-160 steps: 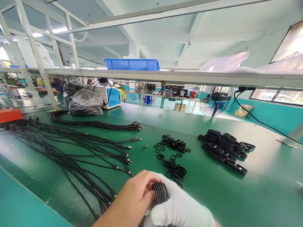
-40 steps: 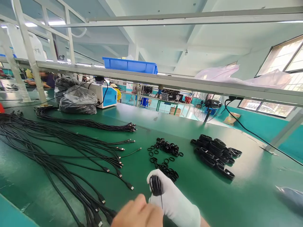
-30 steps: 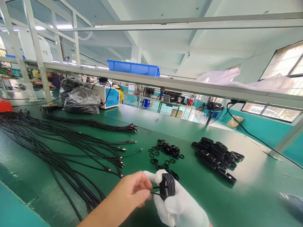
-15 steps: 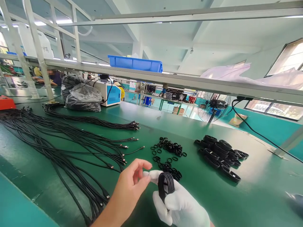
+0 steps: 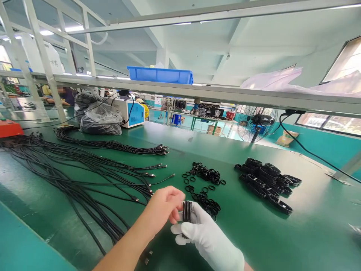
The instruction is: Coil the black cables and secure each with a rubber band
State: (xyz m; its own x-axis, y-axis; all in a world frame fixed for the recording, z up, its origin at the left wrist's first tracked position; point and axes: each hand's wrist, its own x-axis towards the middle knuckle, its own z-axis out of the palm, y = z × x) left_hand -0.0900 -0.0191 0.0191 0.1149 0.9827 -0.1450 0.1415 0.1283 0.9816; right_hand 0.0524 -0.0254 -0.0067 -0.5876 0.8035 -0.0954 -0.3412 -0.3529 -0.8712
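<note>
Reference for all positions: the black rings (image 5: 210, 174), lying on the green bench (image 5: 318, 229) in two loose clusters. Items follow from left to right.

Far left of the rings: a red case (image 5: 10, 128). Between this case and the rings, loose black cables (image 5: 84, 174) run across the bench, with most of the visible plug ends toward the rings. Left of and behind the rings: a separate cable bundle (image 5: 113, 146).

Left of and nearer the wearer than the rings: two metal plug ends (image 5: 146, 261) below the left forearm; which cable they belong to cannot be told.

Left hand (image 5: 165, 205), bare: left of and nearer than the rings, fingers bent at the left side of a coil of black cable (image 5: 186, 211). Whether they pinch the cable or only rest beside it cannot be told.

Coil: just left of and nearer than the near ring cluster, loops stacked side by side. Right hand (image 5: 207, 235), white-gloved: nearer than the rings, thumb in front and fingers behind, clamping the coil.

Right of the rings: a pile of finished-looking coils (image 5: 267, 177).

Judgement: the step in hand appears to be forming or tidying the coil; the next move calls for firm right-hand pressure, keeping the loops aligned while the left hand works
</note>
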